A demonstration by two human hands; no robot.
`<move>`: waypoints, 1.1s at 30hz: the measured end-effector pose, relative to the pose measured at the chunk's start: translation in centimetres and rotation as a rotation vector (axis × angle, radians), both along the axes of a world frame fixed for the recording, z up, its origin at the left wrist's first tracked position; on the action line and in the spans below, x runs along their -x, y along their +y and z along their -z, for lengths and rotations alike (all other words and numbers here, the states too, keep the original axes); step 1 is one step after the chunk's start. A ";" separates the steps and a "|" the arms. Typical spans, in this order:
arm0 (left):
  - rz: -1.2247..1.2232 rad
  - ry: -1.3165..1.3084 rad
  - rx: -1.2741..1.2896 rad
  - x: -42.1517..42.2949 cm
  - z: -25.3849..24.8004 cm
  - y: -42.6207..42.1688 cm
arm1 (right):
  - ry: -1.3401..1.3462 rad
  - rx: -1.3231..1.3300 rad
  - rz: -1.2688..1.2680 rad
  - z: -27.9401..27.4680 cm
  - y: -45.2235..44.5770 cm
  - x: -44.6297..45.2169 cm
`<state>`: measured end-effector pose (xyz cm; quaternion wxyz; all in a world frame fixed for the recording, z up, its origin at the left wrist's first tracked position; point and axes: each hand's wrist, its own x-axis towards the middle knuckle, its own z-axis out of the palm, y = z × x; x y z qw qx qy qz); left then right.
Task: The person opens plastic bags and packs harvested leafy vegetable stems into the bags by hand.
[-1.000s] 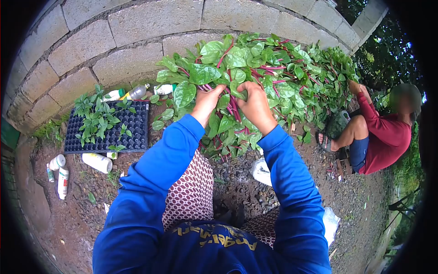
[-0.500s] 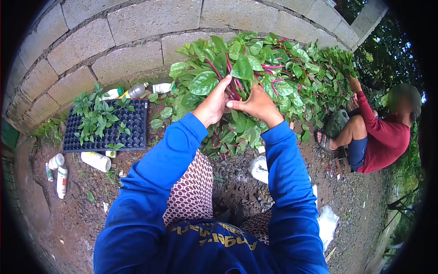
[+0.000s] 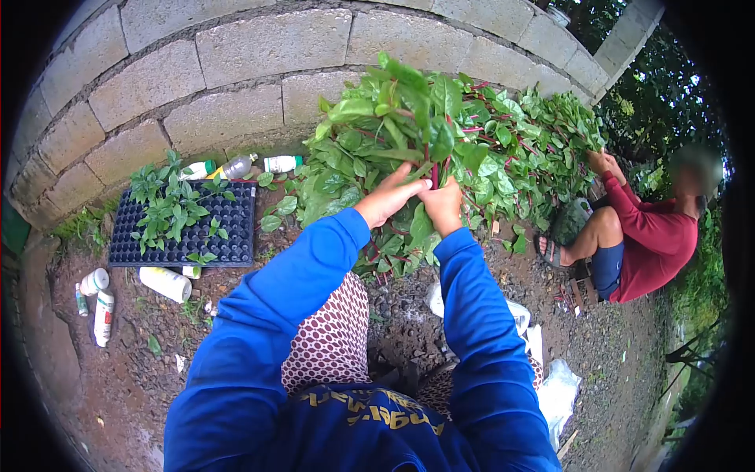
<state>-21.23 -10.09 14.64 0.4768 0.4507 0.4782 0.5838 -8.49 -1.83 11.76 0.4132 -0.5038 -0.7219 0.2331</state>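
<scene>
A bunch of red-stemmed leafy greens (image 3: pixel 441 140), which looks like Malabar spinach, stands upright in my hands with its leaves pointing toward the wall. My right hand (image 3: pixel 445 208) is closed around the red stems. Against it, my left hand (image 3: pixel 385 198) grips the same stems from the left side, thumb lying across them; some of its fingers are hidden behind leaves. Under and behind both hands spreads a large heap of the same greens (image 3: pixel 519 161), with many red stems showing.
A concrete block wall (image 3: pixel 271 39) runs behind the heap. At left lie a black seedling tray (image 3: pixel 236 228) with young plants and several bottles, including a white bottle (image 3: pixel 165 283). On the right, a seated person in a red sleeve (image 3: pixel 649 228) handles greens. White plastic (image 3: pixel 558 397) lies nearby.
The bunch has been raised upright, its leaves now blurred by motion. My hands have moved slightly down and closer together on the stems. The other person's hands have come together lower.
</scene>
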 end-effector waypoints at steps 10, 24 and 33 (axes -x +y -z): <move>-0.166 -0.200 -0.099 0.3 -3.8 -1.1 | 0.479 0.522 -0.327 -12.4 3.2 -10.8; 0.408 1.163 0.328 -20.4 18.7 1.0 | 0.563 0.406 -0.232 -4.9 -0.3 -40.8; -0.043 0.101 0.692 -24.7 33.6 3.6 | 0.334 0.798 -0.273 8.2 -0.7 -45.6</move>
